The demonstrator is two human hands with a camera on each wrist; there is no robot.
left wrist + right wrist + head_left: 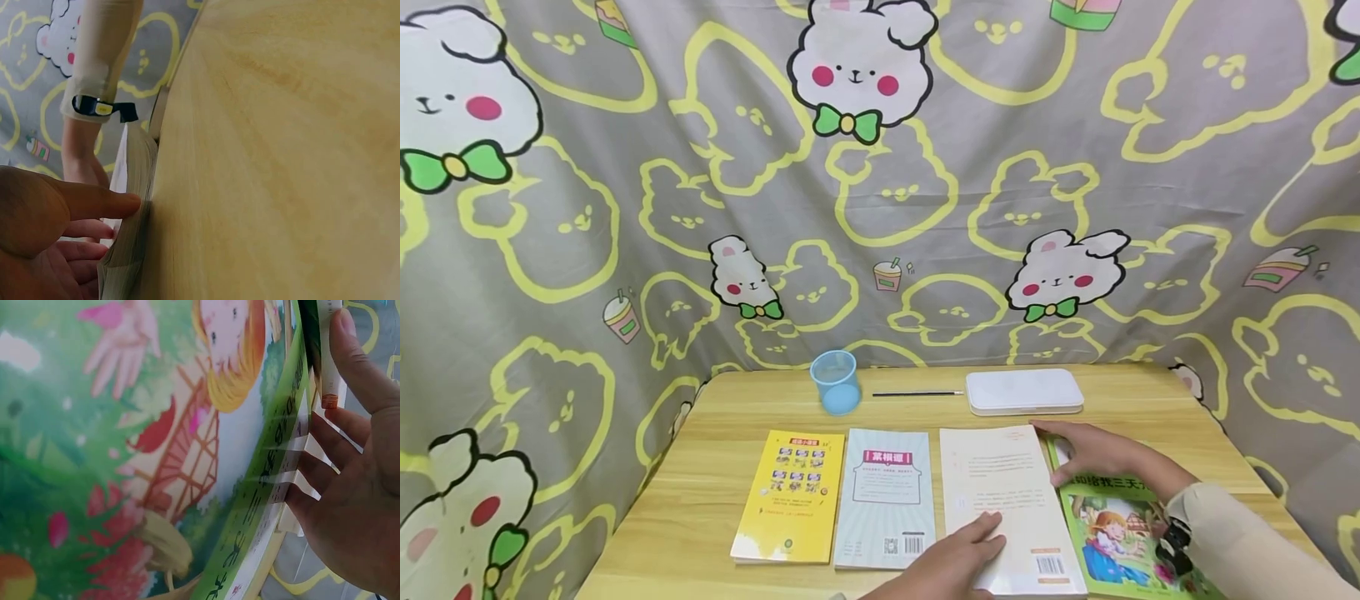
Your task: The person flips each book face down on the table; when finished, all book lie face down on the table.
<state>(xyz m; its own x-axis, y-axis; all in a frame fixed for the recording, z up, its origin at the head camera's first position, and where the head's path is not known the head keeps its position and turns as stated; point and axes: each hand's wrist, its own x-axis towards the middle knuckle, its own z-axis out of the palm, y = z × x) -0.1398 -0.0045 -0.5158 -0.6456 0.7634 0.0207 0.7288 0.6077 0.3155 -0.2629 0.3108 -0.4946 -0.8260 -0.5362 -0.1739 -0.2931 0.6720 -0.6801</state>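
Note:
A cream paperback book (1000,492) with printed text and a barcode lies on the table. My left hand (955,558) grips its lower left part, fingers over the cover. In the left wrist view the thumb (122,204) presses the page edges (139,181). My right hand (1093,454) holds the upper right corner, thumb along the right side. The right wrist view shows that thumb on the pale spine (331,356) and the index finger at its end. Right beside it lies a green picture book (1105,533), partly under my right wrist.
A pale blue book (887,500) and a yellow book (790,500) lie to the left in a row. Behind them stand a blue mesh cup (835,383), a thin black pen (917,392) and a white case (1024,391). Patterned cloth (895,208) hangs behind the wooden table (677,500).

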